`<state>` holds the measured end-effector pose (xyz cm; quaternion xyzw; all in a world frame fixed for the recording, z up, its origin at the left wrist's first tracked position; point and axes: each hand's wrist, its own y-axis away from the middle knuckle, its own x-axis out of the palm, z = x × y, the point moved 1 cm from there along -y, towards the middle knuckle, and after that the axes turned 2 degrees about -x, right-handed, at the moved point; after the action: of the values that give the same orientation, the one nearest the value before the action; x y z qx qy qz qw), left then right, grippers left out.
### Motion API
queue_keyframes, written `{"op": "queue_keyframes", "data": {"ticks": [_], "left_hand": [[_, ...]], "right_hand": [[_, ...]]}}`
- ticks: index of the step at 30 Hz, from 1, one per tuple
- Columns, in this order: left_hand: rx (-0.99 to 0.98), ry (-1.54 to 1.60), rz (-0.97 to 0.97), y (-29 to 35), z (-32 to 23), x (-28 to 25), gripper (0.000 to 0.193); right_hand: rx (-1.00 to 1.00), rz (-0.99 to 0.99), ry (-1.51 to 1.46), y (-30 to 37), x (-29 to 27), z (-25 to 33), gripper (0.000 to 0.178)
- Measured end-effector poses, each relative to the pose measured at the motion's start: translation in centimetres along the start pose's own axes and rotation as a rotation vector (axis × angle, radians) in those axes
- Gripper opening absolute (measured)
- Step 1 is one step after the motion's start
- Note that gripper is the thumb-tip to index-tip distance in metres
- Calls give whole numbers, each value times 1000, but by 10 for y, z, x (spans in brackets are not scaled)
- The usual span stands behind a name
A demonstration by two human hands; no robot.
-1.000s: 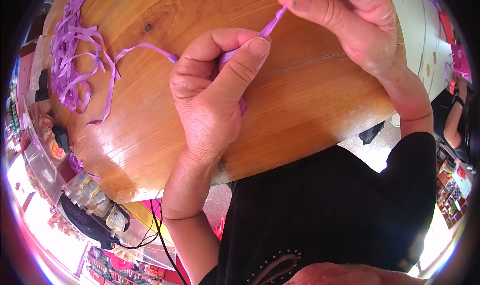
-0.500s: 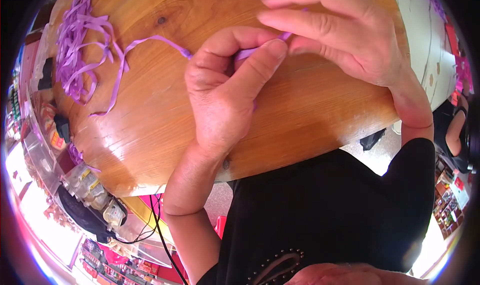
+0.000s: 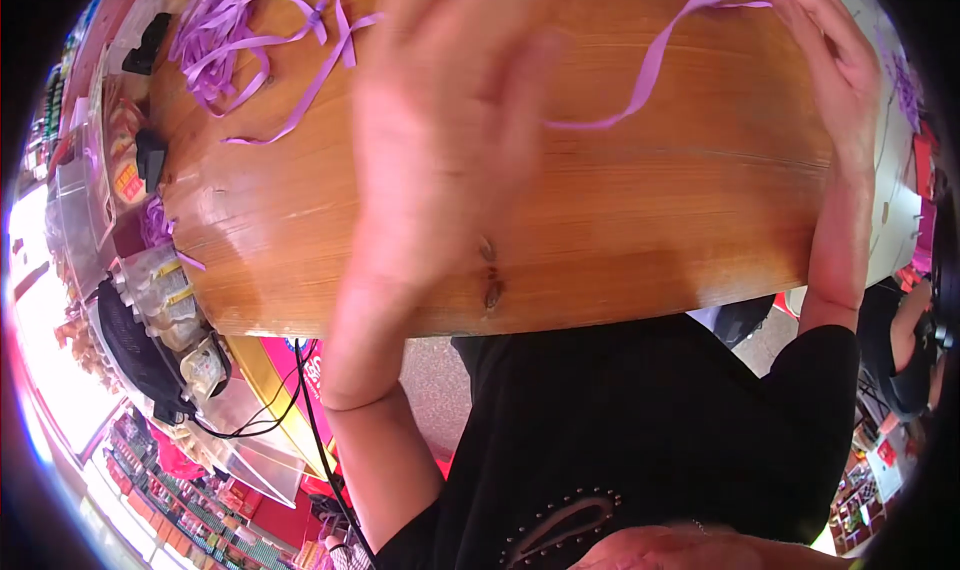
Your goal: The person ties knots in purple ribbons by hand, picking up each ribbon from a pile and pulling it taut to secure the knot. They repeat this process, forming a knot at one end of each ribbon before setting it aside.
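A narrow purple ribbon (image 3: pixel 655 62) curves across the upper right of the wooden table. One end is pinched between the fingertips of my right hand (image 3: pixel 838 55), above the table's right side. My left hand (image 3: pixel 425 140) is raised over the middle of the table and smeared by motion, so I cannot see whether its fingers grip anything. The ribbon's other end runs toward this hand near its fingers. A tangled heap of purple ribbon (image 3: pixel 215 35) lies at the far left, with loose strands reaching toward my left hand.
The wooden table (image 3: pixel 650 220) has a curved near edge just in front of me. Along its left side are packets (image 3: pixel 180 305), a black mesh item (image 3: pixel 130 345) and black cables (image 3: pixel 270 425). Another person's arm (image 3: pixel 908 335) shows at the far right, beside a pale surface.
My hands have moved apart. My right hand has gone outward to the right, drawing a length of ribbon across the table, while my left has lifted and blurred.
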<state>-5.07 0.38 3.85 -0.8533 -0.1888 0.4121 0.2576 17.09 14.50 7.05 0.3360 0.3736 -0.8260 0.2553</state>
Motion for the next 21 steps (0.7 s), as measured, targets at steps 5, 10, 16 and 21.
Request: {"op": "queue_keyframes", "data": {"ticks": [5, 10, 16, 21], "left_hand": [[-28, -156, 75, 23, 45, -28, 29], [119, -299, 204, 24, 45, -4, 24], [-4, -77, 135, 18, 49, -3, 13], [-345, 211, 163, 28, 20, -14, 8]], "right_hand": [[-204, 10, 484, -1, 28, 17, 19], [-540, 179, 125, 2, 85, 18, 46], [-485, 115, 124, -8, 127, 38, 43], [-653, -85, -14, -13, 117, 44, 40]]}}
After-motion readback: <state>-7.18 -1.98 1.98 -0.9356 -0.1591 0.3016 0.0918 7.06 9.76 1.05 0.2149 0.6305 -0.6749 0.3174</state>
